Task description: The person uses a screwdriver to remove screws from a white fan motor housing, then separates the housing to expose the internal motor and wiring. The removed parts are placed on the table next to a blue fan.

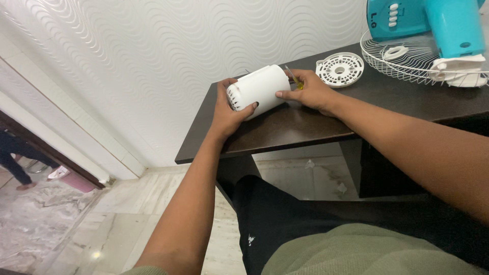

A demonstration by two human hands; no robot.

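Note:
A white plastic motor cover point(258, 89), cylinder-shaped with vent slots at its near end, lies on its side at the left end of a dark brown table point(285, 132). My left hand point(227, 109) grips its slotted end from below and the side. My right hand point(311, 93) presses on its far end and also holds a thin tool with a yellow handle point(294, 80), whose tip points up behind the cover.
A round white perforated plastic disc point(340, 69) lies just right of my right hand. A white wire fan guard point(407, 61) and a teal fan body point(433, 25) stand at the table's far right. A person's legs point(15, 158) show at the far left doorway.

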